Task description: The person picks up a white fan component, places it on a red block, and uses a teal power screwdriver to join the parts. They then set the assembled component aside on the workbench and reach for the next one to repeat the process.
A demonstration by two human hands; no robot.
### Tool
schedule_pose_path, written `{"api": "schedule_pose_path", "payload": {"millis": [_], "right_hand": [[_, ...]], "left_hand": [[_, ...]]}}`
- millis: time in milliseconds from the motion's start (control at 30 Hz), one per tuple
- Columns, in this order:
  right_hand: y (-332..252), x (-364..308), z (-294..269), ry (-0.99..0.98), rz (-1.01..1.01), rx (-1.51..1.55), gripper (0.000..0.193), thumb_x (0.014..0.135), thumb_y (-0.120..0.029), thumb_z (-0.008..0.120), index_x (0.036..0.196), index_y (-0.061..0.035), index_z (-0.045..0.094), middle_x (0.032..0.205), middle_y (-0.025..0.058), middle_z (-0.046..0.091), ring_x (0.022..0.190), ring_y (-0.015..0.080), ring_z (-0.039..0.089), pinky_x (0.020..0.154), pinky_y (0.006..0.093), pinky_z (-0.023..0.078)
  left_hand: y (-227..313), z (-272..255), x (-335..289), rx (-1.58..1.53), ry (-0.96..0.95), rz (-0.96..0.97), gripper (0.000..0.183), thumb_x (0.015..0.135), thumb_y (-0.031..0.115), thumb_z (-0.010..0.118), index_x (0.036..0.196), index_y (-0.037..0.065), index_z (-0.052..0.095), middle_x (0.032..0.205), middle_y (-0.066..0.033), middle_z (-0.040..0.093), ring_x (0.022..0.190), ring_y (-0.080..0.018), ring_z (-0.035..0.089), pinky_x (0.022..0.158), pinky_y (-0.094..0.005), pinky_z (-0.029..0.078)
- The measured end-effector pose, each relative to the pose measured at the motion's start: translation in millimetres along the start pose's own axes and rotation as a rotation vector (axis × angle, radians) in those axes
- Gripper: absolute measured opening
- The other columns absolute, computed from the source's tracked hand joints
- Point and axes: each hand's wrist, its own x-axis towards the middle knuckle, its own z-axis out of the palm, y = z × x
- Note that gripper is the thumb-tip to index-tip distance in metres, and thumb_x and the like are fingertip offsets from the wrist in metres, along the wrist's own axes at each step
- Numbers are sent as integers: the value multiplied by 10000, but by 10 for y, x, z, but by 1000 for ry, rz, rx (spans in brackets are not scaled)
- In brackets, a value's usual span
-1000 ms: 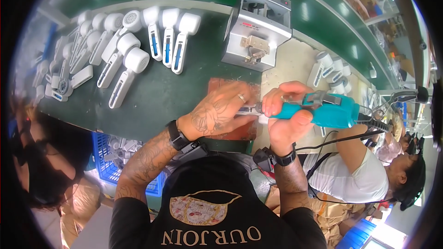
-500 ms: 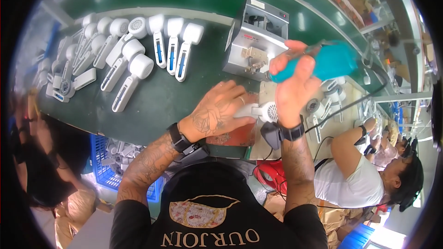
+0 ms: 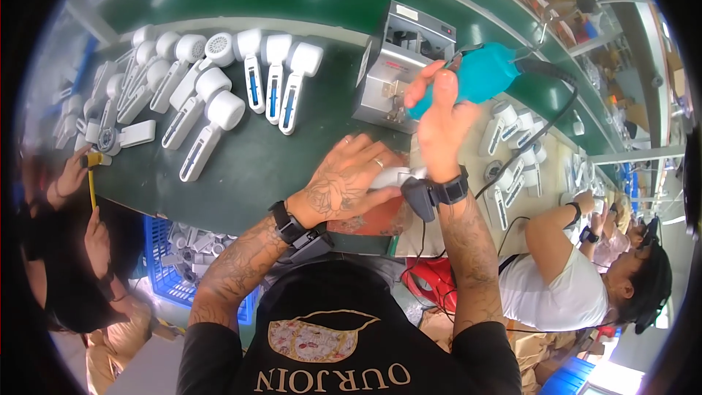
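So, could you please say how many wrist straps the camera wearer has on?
2: one black strap on the left wrist, another on the right, whose hand holds the teal corded power tool.

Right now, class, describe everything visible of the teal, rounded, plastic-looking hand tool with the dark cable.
The teal, rounded, plastic-looking hand tool has a greyish part on its upper side and a dark cable curving down from its rear end. The right hand grips it toward its narrower front. It is tilted, rear to the upper right, front to the lower left, beside the boxy, grey metal machine; whether they touch, I cannot tell. Its very tip is unclear.
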Motion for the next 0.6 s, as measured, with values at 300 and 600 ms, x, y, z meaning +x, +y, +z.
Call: {"api": "schedule_pose_path", "payload": {"millis": [300,600], "right_hand": [[-353,-531,-338,35,140,38,581,974,-514,591,1072,53,512,695,80,534,608,177,523,576,321,445],[-299,-638,-377,-22,150,34,529,981,-491,587,1055,24,491,692,83,530,611,186,526,573,330,446]], "left_hand": [[5,2,23,13,15,14,392,835,333,725,1156,126,637,1043,-55,605,986,-274,551,927,-419,426],[21,4,24,30,7,3,380,833,333,728,1139,125,639,1027,-46,614,973,-268,551,894,-408,435]]}}
